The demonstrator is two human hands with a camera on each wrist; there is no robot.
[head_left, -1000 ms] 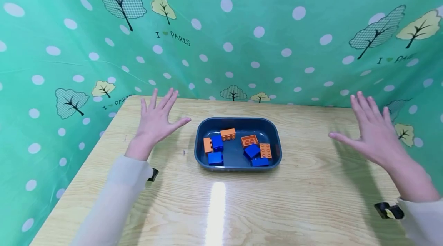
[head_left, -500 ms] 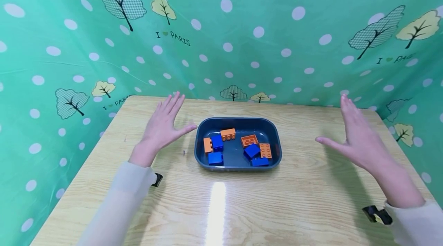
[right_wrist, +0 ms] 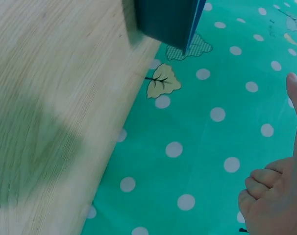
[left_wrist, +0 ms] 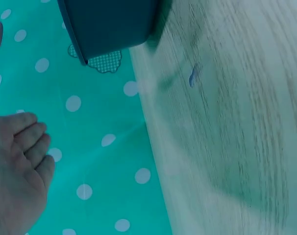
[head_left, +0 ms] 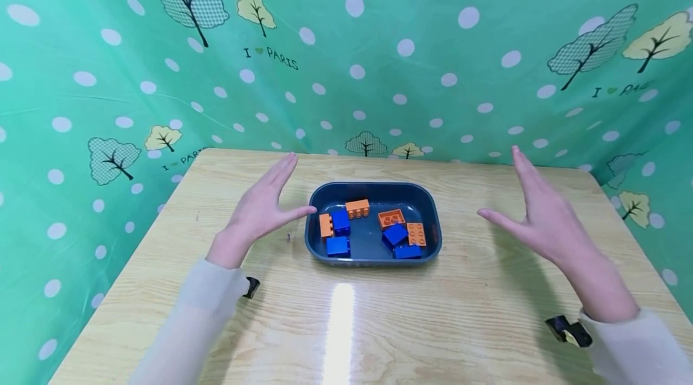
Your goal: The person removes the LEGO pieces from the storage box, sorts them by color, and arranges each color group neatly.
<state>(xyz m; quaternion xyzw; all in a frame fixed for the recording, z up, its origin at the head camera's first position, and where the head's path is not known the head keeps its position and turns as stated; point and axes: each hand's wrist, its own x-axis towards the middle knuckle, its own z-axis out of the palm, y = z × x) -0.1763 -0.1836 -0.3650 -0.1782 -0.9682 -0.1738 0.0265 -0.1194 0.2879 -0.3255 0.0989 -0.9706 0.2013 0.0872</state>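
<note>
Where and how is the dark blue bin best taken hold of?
Probably the bin is best gripped at its two short ends, left hand from the left, right hand from the right. It sits upright, long side to side, between open palms; bricks lie inside, so a level, two-ended hold seems safest.

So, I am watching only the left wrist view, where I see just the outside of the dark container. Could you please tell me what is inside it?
Observer: In the head view, the container holds orange bricks and blue bricks.
Operator: Thank you. Are they spread evenly there?
Observer: No, they lie in two groups, left and right, with a bare gap in the middle.
Operator: I understand. And what is at the opposite side, please?
Observer: The right hand is to the right of the container, apart from it and holding nothing.
</note>
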